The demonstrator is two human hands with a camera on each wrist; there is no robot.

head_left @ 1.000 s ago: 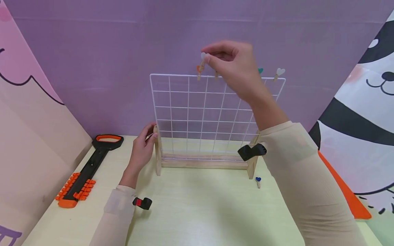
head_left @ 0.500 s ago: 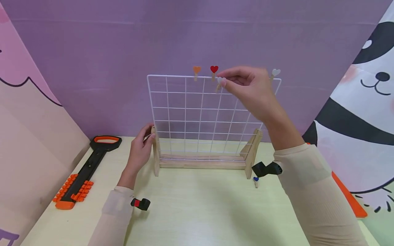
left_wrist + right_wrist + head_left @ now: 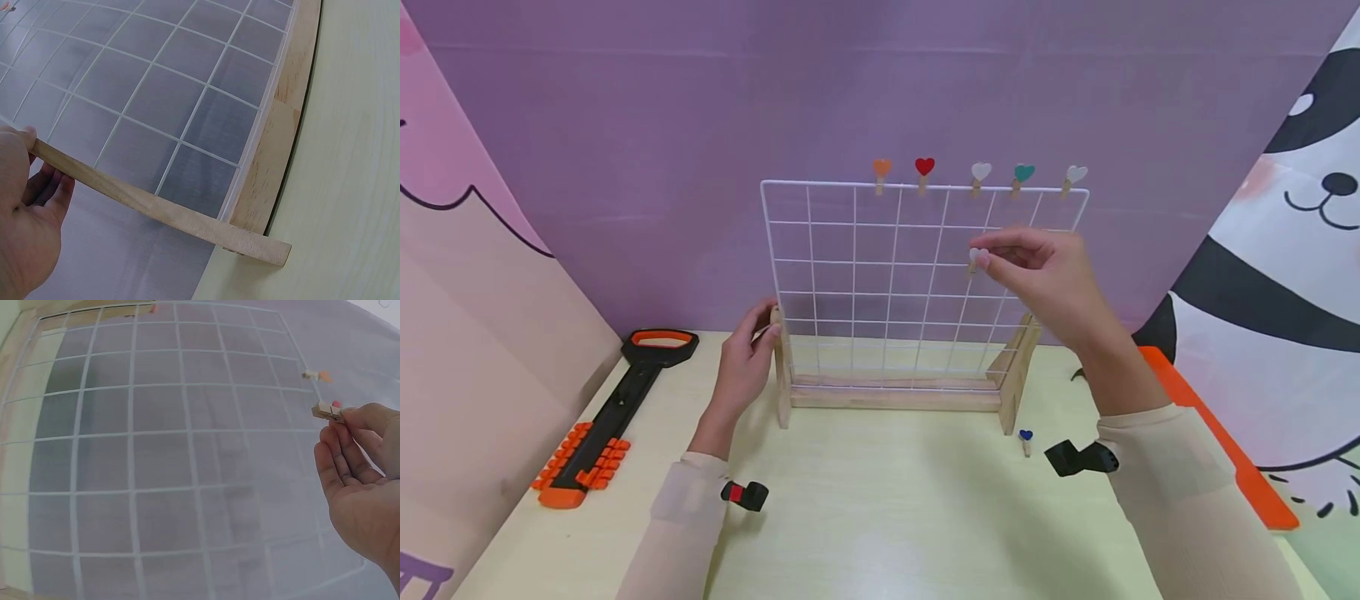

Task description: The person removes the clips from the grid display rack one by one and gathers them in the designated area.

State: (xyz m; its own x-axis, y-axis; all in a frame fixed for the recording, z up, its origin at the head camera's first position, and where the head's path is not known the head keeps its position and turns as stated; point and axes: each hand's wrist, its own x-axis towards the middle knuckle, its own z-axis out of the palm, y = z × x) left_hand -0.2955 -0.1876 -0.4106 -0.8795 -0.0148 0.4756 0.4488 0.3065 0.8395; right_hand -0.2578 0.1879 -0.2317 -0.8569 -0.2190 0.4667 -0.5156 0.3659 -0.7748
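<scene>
A white wire grid [image 3: 820,182] stands upright in a wooden stand [image 3: 895,399]. My left hand [image 3: 745,358] grips the stand's left upright [image 3: 169,213], thumb on one side and fingers on the other. Between thumb and fingertips, my right hand [image 3: 1048,271] pinches a small wooden clothespin [image 3: 326,412] topped with a white heart, held before the grid's right half, below its top bar. Heart clothespins sit along that bar: orange [image 3: 882,168], red [image 3: 925,167], white [image 3: 981,172], teal [image 3: 1024,172] and another white one [image 3: 1077,174].
A clothespin with a blue heart [image 3: 1026,437] lies on the table [image 3: 865,500] by the stand's right foot. At left rests a long black tool [image 3: 617,400] with an orange-lined handle and rows of orange pieces. An orange object [image 3: 1213,437] lies behind the right forearm.
My right hand has moved from above the top bar down and to the right, still pinching the white-heart clothespin. The clothespins it covered now show. My left hand keeps its grip.
</scene>
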